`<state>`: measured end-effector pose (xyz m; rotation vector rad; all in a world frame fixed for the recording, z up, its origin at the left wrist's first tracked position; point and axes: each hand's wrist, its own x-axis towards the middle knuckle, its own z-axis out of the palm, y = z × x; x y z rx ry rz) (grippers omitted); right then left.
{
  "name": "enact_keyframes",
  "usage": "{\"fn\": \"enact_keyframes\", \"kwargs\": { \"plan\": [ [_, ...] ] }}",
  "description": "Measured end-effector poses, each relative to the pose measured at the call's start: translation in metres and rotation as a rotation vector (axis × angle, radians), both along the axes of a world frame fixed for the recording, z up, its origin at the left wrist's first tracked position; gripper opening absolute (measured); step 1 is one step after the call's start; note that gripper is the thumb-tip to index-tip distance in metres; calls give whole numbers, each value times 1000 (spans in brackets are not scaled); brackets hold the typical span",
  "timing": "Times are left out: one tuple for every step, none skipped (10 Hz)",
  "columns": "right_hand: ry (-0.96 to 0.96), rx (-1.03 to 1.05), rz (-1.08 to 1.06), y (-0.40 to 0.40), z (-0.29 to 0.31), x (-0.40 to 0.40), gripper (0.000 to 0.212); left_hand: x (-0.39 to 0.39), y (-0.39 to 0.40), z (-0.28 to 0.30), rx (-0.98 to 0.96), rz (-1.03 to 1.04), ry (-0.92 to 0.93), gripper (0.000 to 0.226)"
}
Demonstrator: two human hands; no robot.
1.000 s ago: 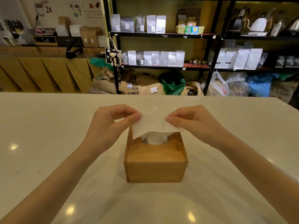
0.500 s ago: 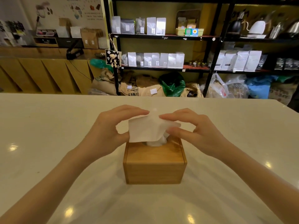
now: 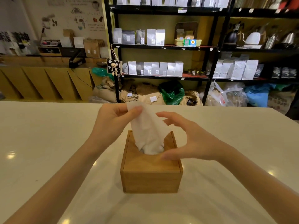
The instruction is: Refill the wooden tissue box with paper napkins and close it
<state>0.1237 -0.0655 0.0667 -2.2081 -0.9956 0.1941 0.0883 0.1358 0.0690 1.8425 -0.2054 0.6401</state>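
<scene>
Wooden tissue box point(image 3: 151, 179) sits on white table point(image 3: 48, 143), lid on. I see left hand point(image 3: 111, 125) above box pinching napkin point(image 3: 145, 131) drawn up through lid opening. Right hand point(image 3: 191, 141) spread, fingers loose, just right of napkin, holding nothing.

no legible txt — shelf bags point(image 3: 156, 37), wall poster point(image 3: 77, 15) print too blurred

Our left hand point(image 3: 113, 125) pinches thumb against forefinger, raised, forearm reaching in from the lower left. Our right hand point(image 3: 192, 143) hangs open, fingers spread and curved, thumb lowest.
</scene>
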Motion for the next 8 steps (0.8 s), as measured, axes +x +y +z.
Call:
{"fn": "enact_keyframes", "kwargs": {
  "plan": [
    [-150,227,-105,5,-7,1,31,0,0,1,42,-3,-11,14],
    [-64,432,-166,6,-3,2,21,-3,2,3,38,-6,12,13],
    [28,460,-159,7,-1,6,22,-3,5,4,19,-24,80,12],
    [205,448,-167,6,1,11,21,-1,8,3,14,-57,226,18],
    [272,358,-185,4,9,14,16,3,11,2,1,-43,320,22],
    [168,357,-212,-3,28,14,19,5,12,14,19,-38,296,22],
    [50,398,-211,-13,60,8,25,7,11,40,104,-55,289,32],
    [-101,549,-156,-39,98,-16,27,11,9,76,196,-17,192,32]
  ]
}}
